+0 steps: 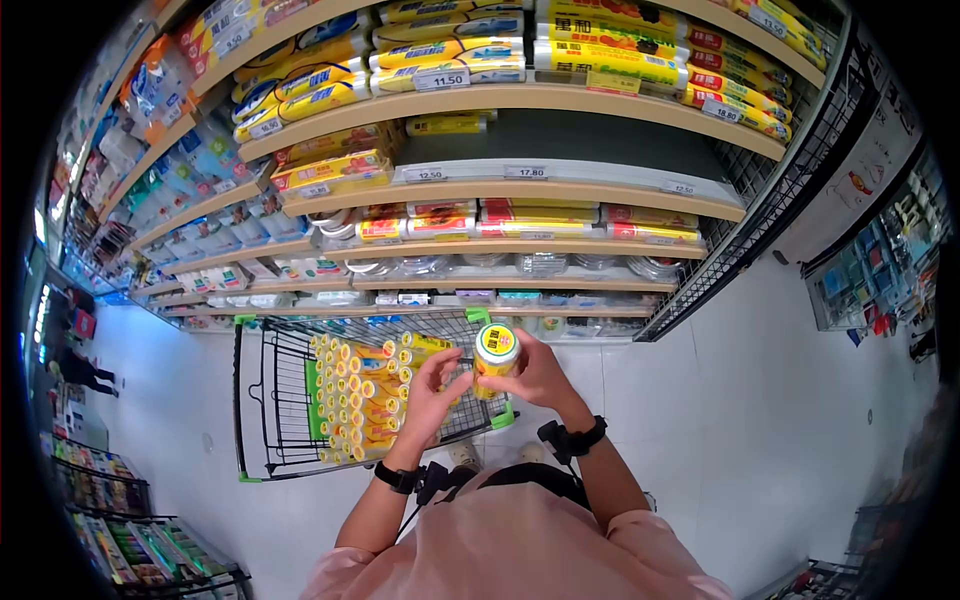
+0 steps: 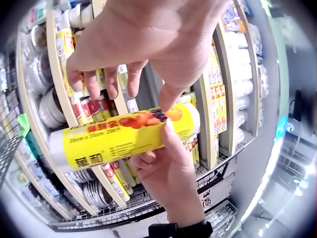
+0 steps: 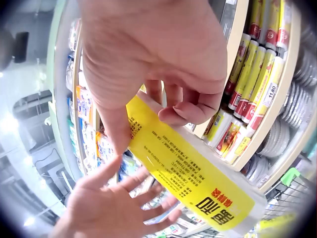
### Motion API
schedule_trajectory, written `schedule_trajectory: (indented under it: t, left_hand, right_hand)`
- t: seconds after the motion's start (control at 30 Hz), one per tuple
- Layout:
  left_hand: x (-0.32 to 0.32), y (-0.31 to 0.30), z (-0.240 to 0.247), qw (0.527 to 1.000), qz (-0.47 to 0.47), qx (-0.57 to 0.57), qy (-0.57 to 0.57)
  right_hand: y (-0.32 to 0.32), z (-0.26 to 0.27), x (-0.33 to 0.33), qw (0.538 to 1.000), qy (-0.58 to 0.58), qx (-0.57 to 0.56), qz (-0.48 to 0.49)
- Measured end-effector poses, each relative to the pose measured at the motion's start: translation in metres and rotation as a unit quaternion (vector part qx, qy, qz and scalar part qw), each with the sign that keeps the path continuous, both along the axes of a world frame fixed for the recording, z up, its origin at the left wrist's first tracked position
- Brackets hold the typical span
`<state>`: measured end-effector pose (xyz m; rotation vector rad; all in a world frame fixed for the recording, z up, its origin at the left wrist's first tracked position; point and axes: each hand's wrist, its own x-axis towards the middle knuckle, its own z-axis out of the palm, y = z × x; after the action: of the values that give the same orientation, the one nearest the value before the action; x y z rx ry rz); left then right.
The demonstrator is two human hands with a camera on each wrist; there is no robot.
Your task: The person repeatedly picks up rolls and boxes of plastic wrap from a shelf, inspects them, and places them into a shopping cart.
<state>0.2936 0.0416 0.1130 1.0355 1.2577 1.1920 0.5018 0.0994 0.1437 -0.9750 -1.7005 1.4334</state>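
A yellow roll of plastic food bags (image 1: pixel 497 345) with white ends is held upright over the cart's right edge in the head view. My right hand (image 1: pixel 540 375) grips it, the thumb along its side and the fingers curled behind. In the left wrist view, the printed fruit label of the roll (image 2: pixel 114 136) shows. My left hand (image 1: pixel 430 395) is beside the roll with fingers spread and bent loosely; its thumb tip meets the label near one end. Many similar rolls (image 1: pixel 365 390) lie stacked inside the shopping cart (image 1: pixel 238 400).
Shelves in front carry yellow rolls (image 1: pixel 610 50) behind price tags. A dark shelf board (image 1: pixel 570 140) lies below them, with a few packs at its left. Lower shelves hold more rolls and foil dishes (image 1: pixel 540 264). White floor tiles (image 1: pixel 690 400) extend to the right.
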Motion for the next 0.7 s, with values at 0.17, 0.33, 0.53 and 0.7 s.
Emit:
schedule_trajectory:
  t: [0.17, 0.33, 0.53, 0.7]
  left_hand:
    - [-0.017, 0.010, 0.041, 0.966, -0.065, 0.151, 0.198]
    - [-0.064, 0.009, 0.028, 0.909, -0.123, 0.193, 0.348]
    - [-0.115, -0.004, -0.055, 0.940, -0.018, 0.084, 0.331]
    - [-0.159, -0.001, -0.118, 0.933, 0.071, -0.094, 0.339]
  right_hand:
    - [-0.001, -0.016, -0.038, 0.998, -0.046, 0.044, -0.019]
    - [-0.003, -0.026, -0.086, 0.991, -0.123, -0.016, 0.052]
    - [-0.009, -0.104, -0.116, 0.982, -0.177, -0.040, 0.054]
    - [-0.008, -0.155, -0.095, 0.969, -0.215, -0.099, 0.064]
